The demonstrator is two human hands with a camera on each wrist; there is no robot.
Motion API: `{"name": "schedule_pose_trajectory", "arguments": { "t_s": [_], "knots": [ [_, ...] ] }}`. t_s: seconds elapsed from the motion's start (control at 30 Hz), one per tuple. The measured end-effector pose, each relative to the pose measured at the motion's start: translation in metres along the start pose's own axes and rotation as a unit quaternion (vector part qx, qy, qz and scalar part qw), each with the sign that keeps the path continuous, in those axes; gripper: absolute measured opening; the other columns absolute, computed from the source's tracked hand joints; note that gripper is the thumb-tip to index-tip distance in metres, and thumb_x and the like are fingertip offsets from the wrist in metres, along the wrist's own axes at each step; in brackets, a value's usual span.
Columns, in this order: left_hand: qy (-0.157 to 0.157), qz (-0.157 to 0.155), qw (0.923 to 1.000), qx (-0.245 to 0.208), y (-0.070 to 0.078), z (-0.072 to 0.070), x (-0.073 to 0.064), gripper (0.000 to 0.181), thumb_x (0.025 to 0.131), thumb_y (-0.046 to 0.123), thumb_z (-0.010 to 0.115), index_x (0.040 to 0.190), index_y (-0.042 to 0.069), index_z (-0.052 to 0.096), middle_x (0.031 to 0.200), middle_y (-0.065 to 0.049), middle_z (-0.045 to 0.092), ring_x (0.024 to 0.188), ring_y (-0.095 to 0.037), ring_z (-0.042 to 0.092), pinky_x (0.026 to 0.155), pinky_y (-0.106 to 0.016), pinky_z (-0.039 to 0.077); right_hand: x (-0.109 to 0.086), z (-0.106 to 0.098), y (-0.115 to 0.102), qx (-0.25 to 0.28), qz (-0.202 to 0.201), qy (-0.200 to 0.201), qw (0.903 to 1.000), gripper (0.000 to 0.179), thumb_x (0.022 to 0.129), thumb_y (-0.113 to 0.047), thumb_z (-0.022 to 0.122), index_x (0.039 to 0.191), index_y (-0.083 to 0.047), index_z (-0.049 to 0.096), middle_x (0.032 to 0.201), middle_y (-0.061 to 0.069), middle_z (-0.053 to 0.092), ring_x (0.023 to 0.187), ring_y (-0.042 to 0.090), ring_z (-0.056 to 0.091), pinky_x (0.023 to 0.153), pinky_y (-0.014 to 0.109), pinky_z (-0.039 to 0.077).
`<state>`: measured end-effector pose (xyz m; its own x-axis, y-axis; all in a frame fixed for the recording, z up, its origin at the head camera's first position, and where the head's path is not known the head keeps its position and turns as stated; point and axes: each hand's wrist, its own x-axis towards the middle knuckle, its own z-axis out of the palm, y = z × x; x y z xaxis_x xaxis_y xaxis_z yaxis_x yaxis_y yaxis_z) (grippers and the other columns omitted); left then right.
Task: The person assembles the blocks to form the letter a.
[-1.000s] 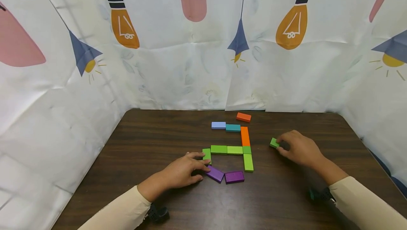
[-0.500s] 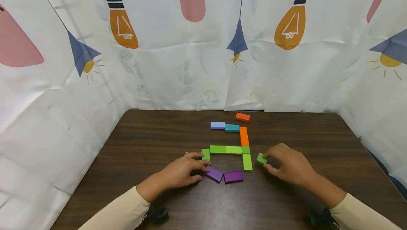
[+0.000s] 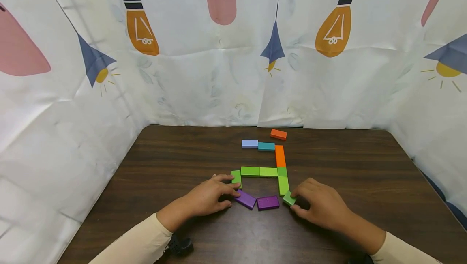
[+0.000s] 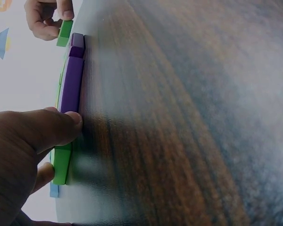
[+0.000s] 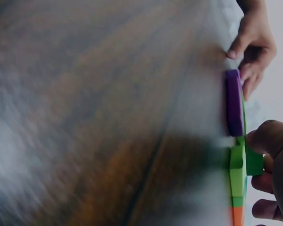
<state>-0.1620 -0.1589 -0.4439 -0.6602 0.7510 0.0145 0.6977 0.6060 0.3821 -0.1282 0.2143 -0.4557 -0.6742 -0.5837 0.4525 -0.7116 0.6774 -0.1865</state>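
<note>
My right hand (image 3: 322, 204) pinches a small green block (image 3: 289, 198) between thumb and fingers. That block sits at the near end of an upright lime-green block (image 3: 283, 185), just right of a dark purple block (image 3: 268, 203). Relaxed, fairly straight fingers of my left hand (image 3: 208, 194) rest at the left end of the row, touching a green block (image 3: 236, 178) and the end of a lighter purple block (image 3: 245, 200). In the right wrist view the pinched block (image 5: 254, 161) shows between thumb and fingers, partly covered by the thumb.
Two green blocks (image 3: 250, 171) lie end to end, meeting a small green square (image 3: 282, 171). Beyond it stand an orange block (image 3: 280, 156), a teal block (image 3: 266, 147) and a light blue block (image 3: 249, 144). A separate orange-red block (image 3: 279, 134) lies near the table's (image 3: 175, 154) far edge.
My right hand has brought the small green block leftward and nearer, from the right side of the table to the near end of the lime-green block. The left hand stays put.
</note>
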Motion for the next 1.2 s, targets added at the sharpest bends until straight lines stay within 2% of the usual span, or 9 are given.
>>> {"name": "schedule_pose_trajectory", "arguments": {
  "t_s": [0.37,0.63,1.2],
  "knots": [
    [0.001,0.000,1.0000,0.002,-0.002,0.001,0.001,0.032,0.095,0.022,0.075,0.128,0.022,0.074,0.147,0.007,0.056,0.146,-0.026,0.038,0.111,-0.067,0.031,-0.003,0.009,-0.006,-0.010,0.000,0.000,0.9999,0.031,0.071,-0.031,0.092,0.091,-0.025,0.070,0.089,-0.017,0.064,0.083,0.004,0.057,0.060,0.024,0.051],
    [0.000,-0.002,1.0000,-0.001,-0.002,0.001,0.000,0.032,0.096,0.022,0.075,0.127,0.022,0.074,0.147,0.007,0.056,0.146,-0.026,0.038,0.111,-0.067,0.030,-0.003,0.015,-0.009,-0.014,0.011,-0.015,0.9997,0.029,0.073,-0.034,0.092,0.090,-0.026,0.070,0.088,-0.016,0.064,0.081,0.004,0.055,0.058,0.022,0.049],
    [0.003,-0.002,1.0000,-0.007,-0.001,0.002,0.000,0.032,0.096,0.021,0.075,0.128,0.022,0.074,0.147,0.007,0.056,0.146,-0.027,0.038,0.112,-0.067,0.030,-0.002,0.014,-0.011,-0.016,0.010,-0.024,0.9995,0.029,0.074,-0.034,0.091,0.091,-0.026,0.070,0.088,-0.018,0.062,0.081,0.003,0.051,0.058,0.020,0.046]
  ]
}}
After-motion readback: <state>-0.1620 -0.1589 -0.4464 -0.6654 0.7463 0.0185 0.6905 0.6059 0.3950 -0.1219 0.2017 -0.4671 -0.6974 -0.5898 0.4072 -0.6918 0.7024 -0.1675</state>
